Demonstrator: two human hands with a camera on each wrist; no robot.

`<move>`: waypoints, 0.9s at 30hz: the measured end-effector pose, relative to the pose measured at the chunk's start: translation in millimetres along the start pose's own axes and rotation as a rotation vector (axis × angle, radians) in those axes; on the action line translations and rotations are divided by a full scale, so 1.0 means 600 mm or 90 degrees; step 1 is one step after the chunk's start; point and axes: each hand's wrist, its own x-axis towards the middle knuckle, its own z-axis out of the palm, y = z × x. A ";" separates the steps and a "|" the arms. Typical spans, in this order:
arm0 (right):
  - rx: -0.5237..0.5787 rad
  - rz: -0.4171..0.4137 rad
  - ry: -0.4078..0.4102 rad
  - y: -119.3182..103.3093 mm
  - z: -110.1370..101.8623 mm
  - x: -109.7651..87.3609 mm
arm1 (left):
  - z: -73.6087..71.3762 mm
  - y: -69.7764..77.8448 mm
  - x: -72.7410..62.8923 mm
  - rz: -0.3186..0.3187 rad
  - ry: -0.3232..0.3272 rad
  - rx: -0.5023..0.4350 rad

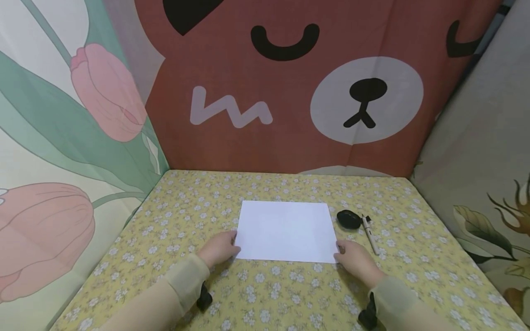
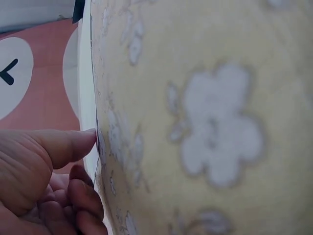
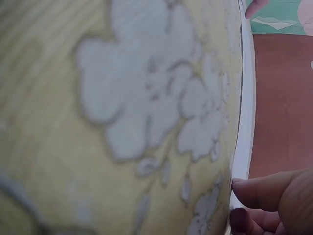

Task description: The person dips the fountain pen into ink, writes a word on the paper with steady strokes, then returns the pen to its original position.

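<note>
A white sheet of paper (image 1: pixel 285 232) lies flat on the flowered tablecloth in the middle of the head view. My left hand (image 1: pixel 218 249) pinches its left edge near the lower corner. At the opposite edge, close to the lower right corner, my right hand (image 1: pixel 358 262) pinches it too. In the left wrist view the left thumb (image 2: pixel 73 146) meets the paper's edge, with the other fingers curled below. The right wrist view gives the right thumb (image 3: pixel 259 192) on the thin white edge, fingers curled beneath.
Right of the paper lie a black rounded object (image 1: pixel 348 219), whose kind I cannot tell, and a light-coloured pen (image 1: pixel 371 236) with a dark end. Yellow flowered cloth (image 1: pixel 273 294) covers the table. A bear-patterned curtain (image 1: pixel 232 147) hangs behind, and printed drapes flank both sides.
</note>
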 end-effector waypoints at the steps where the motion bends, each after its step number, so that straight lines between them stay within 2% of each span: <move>1: -0.014 -0.007 0.008 0.000 0.000 0.000 | 0.000 0.000 0.000 0.003 0.005 0.004; 4: -0.075 -0.048 0.047 0.001 0.001 0.002 | 0.001 -0.003 0.000 0.036 0.025 0.033; 7: -0.162 -0.128 0.087 0.003 0.003 0.005 | 0.002 -0.005 0.002 0.083 0.041 0.085; 9: -0.199 -0.172 0.090 0.003 0.005 0.006 | 0.003 -0.006 0.003 0.121 0.047 0.128; 11: -0.210 -0.194 0.072 0.003 0.007 0.007 | 0.002 -0.006 0.004 0.155 0.045 0.169; 14: -0.198 -0.188 0.037 0.002 0.009 0.005 | -0.001 -0.004 0.007 0.209 0.028 0.227; 16: -0.202 -0.189 0.032 0.001 0.010 0.005 | -0.001 -0.003 0.010 0.227 0.003 0.249; 18: -0.208 -0.197 0.033 -0.001 0.010 0.003 | -0.002 -0.001 0.013 0.230 -0.026 0.243; 21: -0.207 -0.202 0.029 -0.003 0.010 0.002 | 0.000 -0.001 0.018 0.221 -0.065 0.203; 23: -0.197 -0.193 0.017 -0.005 0.010 0.002 | 0.002 -0.001 0.021 0.232 -0.082 0.190; 27: -0.187 -0.163 -0.006 -0.002 0.011 0.003 | 0.007 0.001 0.027 0.259 -0.119 0.213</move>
